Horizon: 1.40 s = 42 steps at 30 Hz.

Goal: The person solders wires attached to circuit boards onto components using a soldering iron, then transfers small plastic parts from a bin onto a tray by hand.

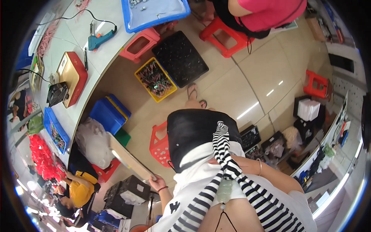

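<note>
My left hand [157, 182] is closed on the near end of a long, flat, board-like thing [133, 162] with a pale brown edge. It is seen nearly edge-on, so I cannot make out its exact kind. It slants away to the left, beside a whitish plastic bag [94, 143] and a red stool [159, 145]. My right forearm [250, 165], with a bangle, bends in across my waist. A black-and-white striped scarf [221, 145] hides most of the right hand, so its fingers do not show clearly.
At left stands a curved white worktable [104, 58] bearing a teal glue gun [96, 41], a red-and-gold box [73, 79] and a blue tray [56, 130]. On the floor are a yellow crate [170, 94], black tray [181, 58] and blue bins [110, 116]. People sit nearby.
</note>
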Each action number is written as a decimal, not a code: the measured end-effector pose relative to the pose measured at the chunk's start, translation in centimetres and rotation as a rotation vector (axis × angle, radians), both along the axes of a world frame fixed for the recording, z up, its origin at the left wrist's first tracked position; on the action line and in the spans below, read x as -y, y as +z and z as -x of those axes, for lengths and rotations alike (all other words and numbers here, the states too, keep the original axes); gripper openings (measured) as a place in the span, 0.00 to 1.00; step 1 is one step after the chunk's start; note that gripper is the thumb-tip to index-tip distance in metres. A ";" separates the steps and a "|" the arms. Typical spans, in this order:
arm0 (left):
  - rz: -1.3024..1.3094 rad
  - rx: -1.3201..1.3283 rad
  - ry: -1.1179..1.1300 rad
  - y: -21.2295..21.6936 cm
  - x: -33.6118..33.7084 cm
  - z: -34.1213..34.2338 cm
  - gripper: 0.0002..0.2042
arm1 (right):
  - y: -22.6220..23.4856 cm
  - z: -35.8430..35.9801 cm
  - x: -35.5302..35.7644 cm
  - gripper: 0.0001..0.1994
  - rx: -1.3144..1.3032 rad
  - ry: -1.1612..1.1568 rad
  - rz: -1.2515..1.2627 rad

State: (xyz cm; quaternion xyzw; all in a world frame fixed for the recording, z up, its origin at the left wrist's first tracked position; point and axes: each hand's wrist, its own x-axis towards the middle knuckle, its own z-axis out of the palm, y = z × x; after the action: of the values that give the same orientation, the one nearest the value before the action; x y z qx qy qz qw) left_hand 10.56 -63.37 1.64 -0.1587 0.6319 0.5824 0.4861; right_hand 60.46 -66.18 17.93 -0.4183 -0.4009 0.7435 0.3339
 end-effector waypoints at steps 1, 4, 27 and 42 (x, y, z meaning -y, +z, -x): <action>0.053 0.015 0.014 -1.1 1.5 -2.5 0.08 | 1.1 -2.0 -1.4 0.19 0.026 -0.025 0.109; -0.007 0.072 0.049 -4.2 4.2 -7.3 0.04 | 2.9 -6.6 -0.5 0.19 -0.005 -0.457 0.595; 0.255 0.050 0.746 -33.6 20.4 -49.3 0.12 | -11.0 -19.9 -25.0 0.15 -1.027 0.591 0.111; 0.096 -0.104 0.862 -64.9 19.5 -53.4 0.11 | -49.3 -28.3 -9.3 0.35 -0.854 1.737 0.220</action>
State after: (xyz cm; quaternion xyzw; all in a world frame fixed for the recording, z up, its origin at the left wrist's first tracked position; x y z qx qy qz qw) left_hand 63.99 -82.90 -63.24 -0.4007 0.5579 0.7094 0.1580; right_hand 88.81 -56.92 -31.34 0.2989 -0.3434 0.8533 -0.2543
